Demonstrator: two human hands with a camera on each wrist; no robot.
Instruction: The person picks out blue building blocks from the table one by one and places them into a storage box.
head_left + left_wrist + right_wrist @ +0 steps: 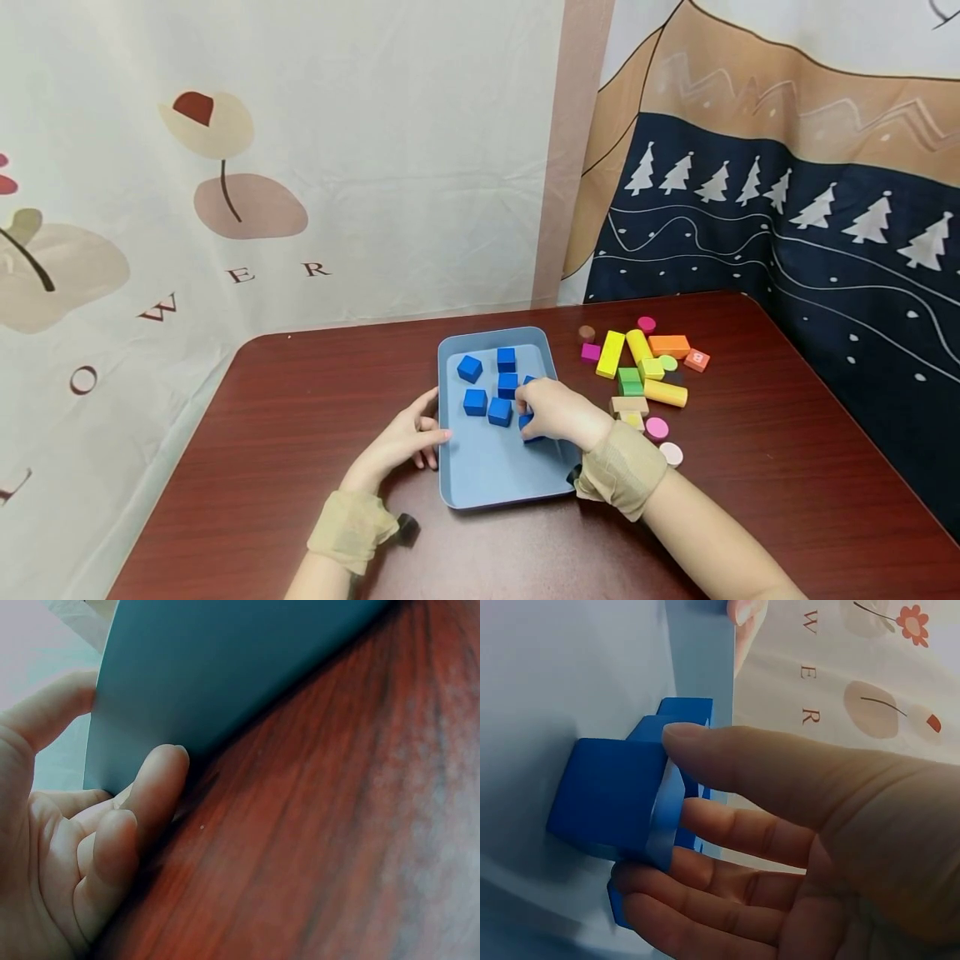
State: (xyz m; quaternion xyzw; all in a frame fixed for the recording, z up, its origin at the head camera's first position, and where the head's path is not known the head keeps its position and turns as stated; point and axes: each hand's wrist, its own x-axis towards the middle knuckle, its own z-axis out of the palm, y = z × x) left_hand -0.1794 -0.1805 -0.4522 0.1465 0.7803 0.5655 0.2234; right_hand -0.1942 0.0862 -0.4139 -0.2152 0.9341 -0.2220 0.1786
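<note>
A light-blue rectangular tray [491, 479] lies on the table with several blue cubes [475, 402] in its far half. My left hand [405, 435] holds the tray's left side, thumb at the rim and the other fingers against the outer wall. In the left wrist view those bent fingers [157, 780] lie low by the wall, close to the tabletop. Reaching over the tray's right side, my right hand [558, 410] grips one blue cube [607, 795] between thumb and fingers. Other cubes show behind that cube in the right wrist view, partly covered by the fingers.
Right of the tray, a loose group of coloured blocks lies on the brown table [322, 375]: yellow cylinders [665, 393], an orange block [669, 346], green blocks [630, 382], pink discs [656, 429] and a white disc [671, 454]. A printed curtain [412, 167] hangs behind the table.
</note>
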